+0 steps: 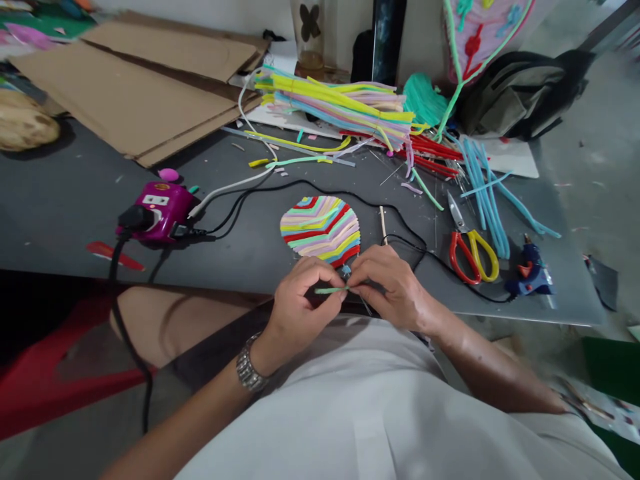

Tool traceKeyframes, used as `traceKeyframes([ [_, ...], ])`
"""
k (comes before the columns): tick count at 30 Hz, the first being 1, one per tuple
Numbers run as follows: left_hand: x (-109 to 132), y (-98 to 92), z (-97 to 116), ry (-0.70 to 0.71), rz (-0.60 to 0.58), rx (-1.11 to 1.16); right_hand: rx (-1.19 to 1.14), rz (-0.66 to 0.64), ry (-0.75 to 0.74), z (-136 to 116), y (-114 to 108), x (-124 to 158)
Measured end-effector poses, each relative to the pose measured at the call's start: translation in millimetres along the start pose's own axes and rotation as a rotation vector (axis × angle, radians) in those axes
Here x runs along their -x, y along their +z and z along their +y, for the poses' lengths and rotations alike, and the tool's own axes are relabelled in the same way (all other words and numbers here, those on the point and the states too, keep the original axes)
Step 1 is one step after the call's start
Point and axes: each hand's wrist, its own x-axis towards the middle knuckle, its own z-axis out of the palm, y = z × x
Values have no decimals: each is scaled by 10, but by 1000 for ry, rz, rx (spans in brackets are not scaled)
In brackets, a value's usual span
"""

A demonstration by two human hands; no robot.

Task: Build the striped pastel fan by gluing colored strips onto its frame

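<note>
My left hand (305, 300) and my right hand (390, 288) meet at the near edge of a round panel of striped, multicoloured strips (320, 227), which lies on the table. Both hands pinch a short pale green strip (330, 291) between their fingertips. A small blue piece (346, 270) shows just above my right fingers, at the panel's lower edge. A thin wooden stick (383, 224) stands beyond my right hand. My left wrist wears a silver metal watch (250, 363).
On the grey table (75, 200) are a magenta power unit (160, 212), black cords, red-and-yellow scissors (470, 257), a blue glue gun (531, 272), bundled coloured strips (335, 103), and cardboard sheets (135, 87). A dark bag (520, 93) sits at the back right.
</note>
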Motion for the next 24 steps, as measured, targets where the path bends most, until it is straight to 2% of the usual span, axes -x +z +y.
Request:
traceKeyframes([
  [7,25,-59,-24,-7,-97,44,49,-94,-55,-42,-80,-34],
  [15,52,-58,-13,34,-194,94,47,-110,-96,-21,-54,27],
  [19,4,-68,-65,68,-110,13,56,-114,-76,94,-129,-25],
  [24,-98,-146,-233,95,12,-176,68,-125,4,370,-129,-137],
])
